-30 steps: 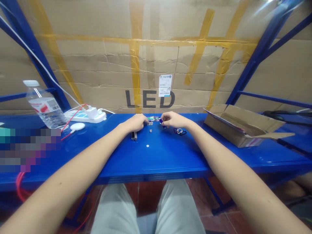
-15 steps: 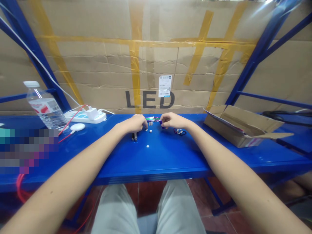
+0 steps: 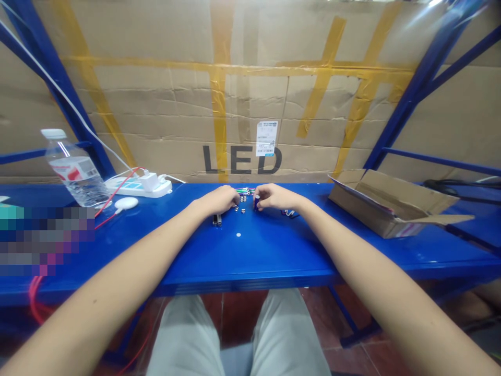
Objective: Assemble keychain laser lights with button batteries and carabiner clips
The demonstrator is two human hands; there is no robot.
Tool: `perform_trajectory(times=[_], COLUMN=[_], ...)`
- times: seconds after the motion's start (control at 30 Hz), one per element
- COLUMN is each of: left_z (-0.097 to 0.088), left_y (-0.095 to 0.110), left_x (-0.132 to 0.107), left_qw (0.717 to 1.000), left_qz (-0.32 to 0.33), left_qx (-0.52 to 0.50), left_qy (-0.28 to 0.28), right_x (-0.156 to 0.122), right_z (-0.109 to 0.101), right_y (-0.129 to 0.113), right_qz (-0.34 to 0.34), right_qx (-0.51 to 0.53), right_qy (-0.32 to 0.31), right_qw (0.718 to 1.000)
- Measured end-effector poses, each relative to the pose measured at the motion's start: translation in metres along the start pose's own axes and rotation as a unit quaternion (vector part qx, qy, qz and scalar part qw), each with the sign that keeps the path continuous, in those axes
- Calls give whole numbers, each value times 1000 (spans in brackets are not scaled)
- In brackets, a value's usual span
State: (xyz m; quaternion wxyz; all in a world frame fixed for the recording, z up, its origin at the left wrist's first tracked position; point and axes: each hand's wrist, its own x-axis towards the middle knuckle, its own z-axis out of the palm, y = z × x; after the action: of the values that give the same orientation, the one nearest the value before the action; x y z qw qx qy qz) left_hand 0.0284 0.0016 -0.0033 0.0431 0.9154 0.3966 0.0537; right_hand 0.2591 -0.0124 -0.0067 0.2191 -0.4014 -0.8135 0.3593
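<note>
I have the right hand (image 3: 276, 197) closed in a pinch on a small purple cylinder (image 3: 257, 204), thumb and fingers gripping its side, pale end up. The cylinder stands upright or nearly so, its long axis running up from the blue surface (image 3: 258, 258); whether its foot touches down, I can't tell.

I take that cylinder as my landmark. The left hand (image 3: 222, 199) is to its left, fingers curled downward, with a little silver piece (image 3: 237, 208) right at the fingertips. Whether those fingers are pinching it or only touching it, my feed doesn't show. The relation I watch is this one: the silver piece lies left of the cylinder, a short gap away, at the left fingertips, while the right hand is the nearer to the cylinder itself.

More silver pieces (image 3: 243, 199) sit just left of the cylinder, with shiny coloured tubes (image 3: 243, 191) beyond them. Dark tubes (image 3: 217, 220) lie farther left and closer to me, partly under the left hand. A white disc (image 3: 238, 235) lies nearer me than the cylinder, and some carabiners (image 3: 289, 213) are to its right.
</note>
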Motion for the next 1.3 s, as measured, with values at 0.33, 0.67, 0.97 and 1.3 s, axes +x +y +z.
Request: perform_trajectory(times=[0.33, 0.67, 0.97, 1.3], left_z=[3, -1, -7, 10], left_y=[-8, -10, 9, 16], left_x=[2, -1, 0, 5], left_qw=[1000, 998, 952, 927], left_qz=[-7, 19, 150, 224], left_qx=[-12, -50, -61, -19], left_qy=[-1, 26, 260, 301], right_x=[0, 1, 6, 8], right_z=[1, 5, 1, 3], right_y=[1, 5, 13, 12], right_qz=[-13, -44, -93, -120], right_qx=[5, 62, 13, 34], right_qy=[2, -3, 74, 83], right_qw=[1000, 997, 993, 989])
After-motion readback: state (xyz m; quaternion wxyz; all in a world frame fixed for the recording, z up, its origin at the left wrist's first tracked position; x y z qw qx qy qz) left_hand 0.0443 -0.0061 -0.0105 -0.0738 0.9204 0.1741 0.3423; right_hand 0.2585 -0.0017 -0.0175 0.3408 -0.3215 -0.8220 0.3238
